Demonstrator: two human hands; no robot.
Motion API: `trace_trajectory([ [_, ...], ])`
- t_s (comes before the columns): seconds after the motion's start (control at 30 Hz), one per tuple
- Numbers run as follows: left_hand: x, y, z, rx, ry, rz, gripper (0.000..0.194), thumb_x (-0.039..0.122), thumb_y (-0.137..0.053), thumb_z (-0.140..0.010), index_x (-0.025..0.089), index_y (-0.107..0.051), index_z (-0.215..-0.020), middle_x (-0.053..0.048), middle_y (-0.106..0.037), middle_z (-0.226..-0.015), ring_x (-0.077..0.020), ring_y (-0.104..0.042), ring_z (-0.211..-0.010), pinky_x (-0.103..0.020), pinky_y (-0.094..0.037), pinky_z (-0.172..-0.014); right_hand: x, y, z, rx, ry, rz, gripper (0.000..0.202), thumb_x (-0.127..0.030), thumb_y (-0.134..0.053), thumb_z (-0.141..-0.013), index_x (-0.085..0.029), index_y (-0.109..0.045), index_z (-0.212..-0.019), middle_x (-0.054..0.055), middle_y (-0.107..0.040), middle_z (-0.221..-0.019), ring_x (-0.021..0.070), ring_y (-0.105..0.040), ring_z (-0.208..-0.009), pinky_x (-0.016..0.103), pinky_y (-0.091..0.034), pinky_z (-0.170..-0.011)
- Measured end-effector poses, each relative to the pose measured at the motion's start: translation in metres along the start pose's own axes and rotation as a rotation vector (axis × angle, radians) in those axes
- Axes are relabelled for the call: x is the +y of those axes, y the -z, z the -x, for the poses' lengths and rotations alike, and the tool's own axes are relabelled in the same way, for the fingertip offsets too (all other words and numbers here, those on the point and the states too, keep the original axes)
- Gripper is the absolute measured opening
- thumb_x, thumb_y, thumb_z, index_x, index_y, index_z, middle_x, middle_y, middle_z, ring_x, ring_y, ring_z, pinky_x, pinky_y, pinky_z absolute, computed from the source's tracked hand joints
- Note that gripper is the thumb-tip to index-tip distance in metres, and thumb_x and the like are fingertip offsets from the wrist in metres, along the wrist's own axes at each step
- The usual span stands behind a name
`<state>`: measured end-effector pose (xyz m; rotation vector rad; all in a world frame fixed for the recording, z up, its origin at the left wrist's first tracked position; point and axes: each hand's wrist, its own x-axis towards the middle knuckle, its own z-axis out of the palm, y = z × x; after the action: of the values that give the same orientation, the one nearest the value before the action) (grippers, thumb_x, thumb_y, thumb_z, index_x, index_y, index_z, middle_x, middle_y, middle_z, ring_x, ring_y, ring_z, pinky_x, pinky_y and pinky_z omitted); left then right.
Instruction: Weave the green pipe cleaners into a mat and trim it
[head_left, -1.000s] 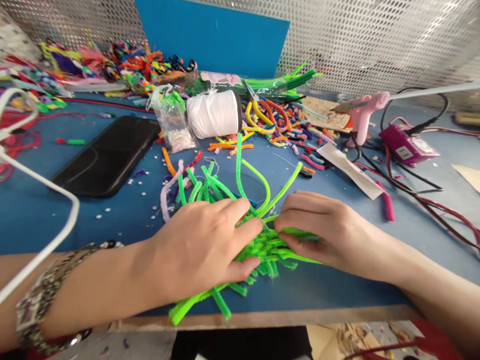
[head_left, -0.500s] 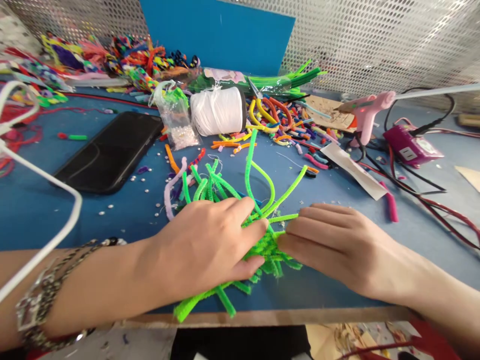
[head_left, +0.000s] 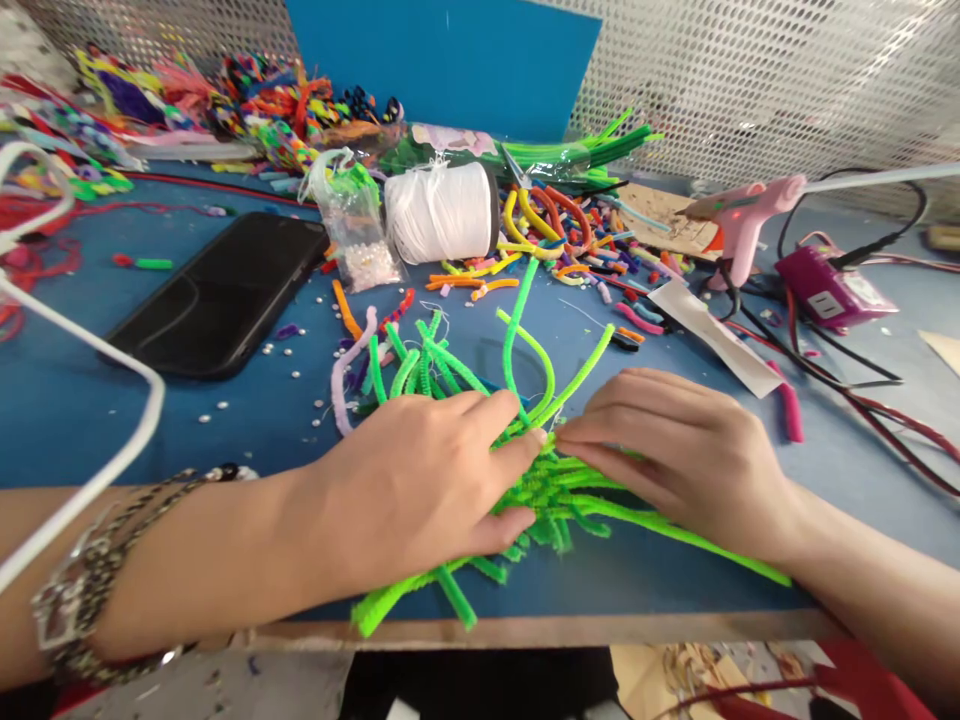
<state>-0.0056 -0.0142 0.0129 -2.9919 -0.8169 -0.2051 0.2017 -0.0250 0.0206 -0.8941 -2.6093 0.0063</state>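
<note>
Blue worktop (head_left: 652, 590) runs back from its wooden near edge to a perforated metal panel (head_left: 720, 90) along the far edge, with a blue board (head_left: 442, 60) against the panel.

Your left hand (head_left: 427, 475) lies spread, palm down, over a tangle of green chenille stems (head_left: 551, 490); whether it grips any beneath the palm cannot be told. Your right hand (head_left: 667, 450) has its fingertips pinched on a green stem at the upper right of the tangle. That tangle sits beside the near edge, about midway along it, some ends reaching toward the wood. One long light green stem (head_left: 712, 545) runs off under your right wrist.

Recommended practice: bear down with the left fingers close to the crossing, pinch near the root rather than the tip, and draw evenly (the fuzz appears likely to snag on its neighbours). Lift the right wrist clear of the long stem.

Further out, toward the far edge, stand a white cord spool (head_left: 439, 215) and a bag of beads (head_left: 356, 230). Left of these lies a black phone (head_left: 225, 300); on your right, a pink glue gun (head_left: 742, 225) merits caution, being possibly hot.
</note>
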Motion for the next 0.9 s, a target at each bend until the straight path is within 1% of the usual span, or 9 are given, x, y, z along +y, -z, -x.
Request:
trace_trajectory([
  [0.1,-0.001,0.0,0.0,0.01,-0.004,-0.003,0.031,0.041,-0.054,-0.081,0.021,-0.063,-0.102,-0.003,-0.054,-0.076,-0.0148,-0.055,-0.065,-0.025,-0.034,-0.047,0.008,0.0,-0.004,-0.07,-0.077,-0.062,0.019,-0.018,-0.044,-0.089,-0.017,-0.059,-0.078,0.002,-0.06,-0.069,0.0108,-0.053,-0.063,0.024,-0.04,-0.059],
  [0.27,0.001,0.001,0.002,0.015,-0.012,-0.026,0.034,0.041,-0.051,-0.083,0.019,-0.06,-0.107,-0.004,-0.056,-0.077,-0.0148,-0.057,-0.067,-0.023,-0.034,-0.047,0.009,0.002,-0.005,-0.21,-0.059,0.002,0.027,-0.017,-0.04,-0.09,-0.017,-0.057,-0.069,0.001,-0.053,-0.062,0.0111,-0.046,-0.059,0.026,-0.035,-0.059],
  [0.33,0.001,0.0,0.002,0.045,-0.006,-0.048,0.035,0.04,-0.05,-0.083,0.017,-0.059,-0.108,-0.004,-0.057,-0.077,-0.0154,-0.057,-0.067,-0.023,-0.035,-0.048,0.006,0.002,-0.003,-0.16,-0.045,0.102,0.03,-0.019,-0.038,-0.091,-0.017,-0.057,-0.068,0.004,-0.056,-0.07,0.013,-0.046,-0.064,0.028,-0.032,-0.06],
  [0.4,0.002,0.0,0.002,0.067,0.01,-0.055,0.036,0.04,-0.051,-0.082,0.015,-0.058,-0.107,-0.004,-0.058,-0.077,-0.0158,-0.057,-0.067,-0.024,-0.037,-0.049,0.002,0.001,0.001,-0.068,-0.015,0.225,0.032,-0.018,-0.036,-0.092,-0.017,-0.058,-0.069,0.006,-0.058,-0.077,0.0147,-0.045,-0.066,0.03,-0.03,-0.059],
  [0.47,0.003,0.0,0.002,0.07,0.027,-0.046,0.036,0.04,-0.052,-0.081,0.013,-0.059,-0.104,-0.005,-0.058,-0.077,-0.0158,-0.057,-0.066,-0.024,-0.038,-0.049,-0.002,0.001,0.003,-0.018,0.088,0.296,0.033,-0.016,-0.035,-0.092,-0.018,-0.058,-0.069,0.005,-0.058,-0.073,0.0141,-0.043,-0.062,0.03,-0.028,-0.057],
  [0.53,0.003,-0.001,0.001,0.063,0.037,-0.035,0.037,0.04,-0.053,-0.08,0.012,-0.059,-0.102,-0.004,-0.058,-0.076,-0.0157,-0.056,-0.065,-0.024,-0.038,-0.049,-0.004,0.003,0.003,-0.035,0.228,0.296,0.032,-0.014,-0.035,-0.091,-0.019,-0.058,-0.07,0.003,-0.057,-0.069,0.0124,-0.043,-0.058,0.029,-0.03,-0.055],
  [0.6,0.003,-0.001,0.0,0.056,0.039,-0.032,0.038,0.04,-0.053,-0.079,0.012,-0.059,-0.103,-0.004,-0.057,-0.075,-0.0159,-0.057,-0.063,-0.025,-0.039,-0.049,-0.003,0.005,0.001,-0.072,0.321,0.278,0.029,-0.013,-0.038,-0.091,-0.019,-0.058,-0.071,0.001,-0.059,-0.068,0.0109,-0.045,-0.057,0.028,-0.033,-0.054],
  [0.7,0.002,0.0,-0.001,0.048,0.045,-0.028,0.04,0.04,-0.054,-0.078,0.012,-0.059,-0.106,-0.003,-0.057,-0.075,-0.0163,-0.057,-0.063,-0.025,-0.039,-0.049,0.0,0.005,-0.002,-0.087,0.352,0.256,0.028,-0.012,-0.04,-0.09,-0.018,-0.058,-0.07,0.001,-0.063,-0.07,0.0102,-0.049,-0.056,0.028,-0.037,-0.054],
  [0.9,0.003,0.001,0.0,0.015,0.078,-0.004,0.041,0.043,-0.056,-0.077,0.012,-0.06,-0.104,-0.005,-0.059,-0.08,-0.017,-0.059,-0.066,-0.025,-0.04,-0.049,0.001,0.001,-0.002,-0.025,0.351,0.16,0.03,-0.01,-0.037,-0.09,-0.014,-0.062,-0.072,0.005,-0.068,-0.073,0.0122,-0.057,-0.057,0.029,-0.042,-0.056],
])
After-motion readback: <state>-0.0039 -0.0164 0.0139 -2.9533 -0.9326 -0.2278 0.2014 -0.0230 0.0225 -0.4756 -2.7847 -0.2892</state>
